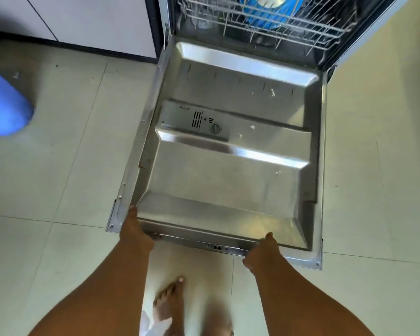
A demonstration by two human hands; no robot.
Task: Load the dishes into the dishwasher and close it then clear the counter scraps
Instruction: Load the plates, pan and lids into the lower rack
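The steel dishwasher door point(228, 170) lies open and nearly flat in front of me. My left hand point(134, 232) grips its near edge at the left corner, thumb on top. Further right along the same edge my right hand point(262, 251) grips it, thumb over the rim and fingers hidden beneath. Inside the machine the white wire rack point(308, 30) holds a blue dish point(264, 10). A few small white scraps point(273, 92) lie on the door's inner face.
White cabinet fronts point(95, 23) stand left of the dishwasher. A blurred blue object point(3, 105) sits at the far left. Pale floor tiles point(46, 178) surround the door. My bare feet point(170, 304) stand just behind the door's edge.
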